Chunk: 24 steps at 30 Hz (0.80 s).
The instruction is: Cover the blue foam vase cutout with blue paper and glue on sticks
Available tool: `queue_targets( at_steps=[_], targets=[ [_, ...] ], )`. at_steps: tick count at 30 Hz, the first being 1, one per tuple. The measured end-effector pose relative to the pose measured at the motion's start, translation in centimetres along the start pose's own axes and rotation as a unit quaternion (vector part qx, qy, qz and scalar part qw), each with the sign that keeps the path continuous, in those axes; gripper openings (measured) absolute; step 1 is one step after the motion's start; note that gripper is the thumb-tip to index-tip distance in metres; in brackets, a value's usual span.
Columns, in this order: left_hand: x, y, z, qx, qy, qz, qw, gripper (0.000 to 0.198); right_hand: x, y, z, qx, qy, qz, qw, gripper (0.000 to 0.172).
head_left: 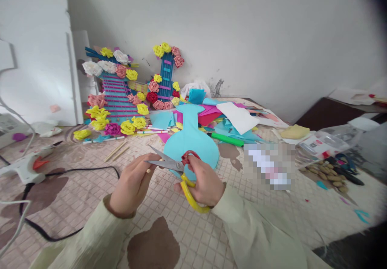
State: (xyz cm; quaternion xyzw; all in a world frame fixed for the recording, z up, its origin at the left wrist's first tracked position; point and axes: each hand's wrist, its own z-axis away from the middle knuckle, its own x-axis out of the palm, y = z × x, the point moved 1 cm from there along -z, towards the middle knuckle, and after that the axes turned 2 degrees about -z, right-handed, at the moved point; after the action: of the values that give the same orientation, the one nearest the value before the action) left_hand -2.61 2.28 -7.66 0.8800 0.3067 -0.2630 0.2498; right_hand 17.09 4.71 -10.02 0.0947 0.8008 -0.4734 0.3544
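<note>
My right hand is closed around the red and yellow handles of a pair of scissors, whose open blades point left. My left hand pinches a short, thin wooden stick and holds its end between the blades. Just behind both hands a light blue paper cut-out shaped like a guitar body lies flat on the patterned cloth.
A white glue gun with a black cord lies at the left. Two blue guitar-shaped crafts covered in paper flowers lean on the wall. Coloured paper sheets, markers, wooden sticks and a green marker lie behind. Peanuts sit at right.
</note>
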Motion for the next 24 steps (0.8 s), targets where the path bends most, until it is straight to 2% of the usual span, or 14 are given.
queue_targets(
  at_steps=[10, 17, 24],
  targets=[
    [0.01, -0.18, 0.1, 0.01, -0.003, -0.01, 1.0, 0.018, 0.07, 0.18, 0.01, -0.008, 0.027, 0.051, 0.998, 0.041],
    [-0.02, -0.05, 0.1, 0.009, 0.0, -0.029, 1.0, 0.018, -0.18, 0.11, 0.02, -0.034, 0.077, 0.095, 0.992, 0.04],
    [0.07, 0.44, -0.12, -0.034, -0.016, 0.015, 0.999, 0.019, -0.23, -0.06, 0.04, 0.0, 0.031, 0.06, 0.998, 0.039]
  ],
)
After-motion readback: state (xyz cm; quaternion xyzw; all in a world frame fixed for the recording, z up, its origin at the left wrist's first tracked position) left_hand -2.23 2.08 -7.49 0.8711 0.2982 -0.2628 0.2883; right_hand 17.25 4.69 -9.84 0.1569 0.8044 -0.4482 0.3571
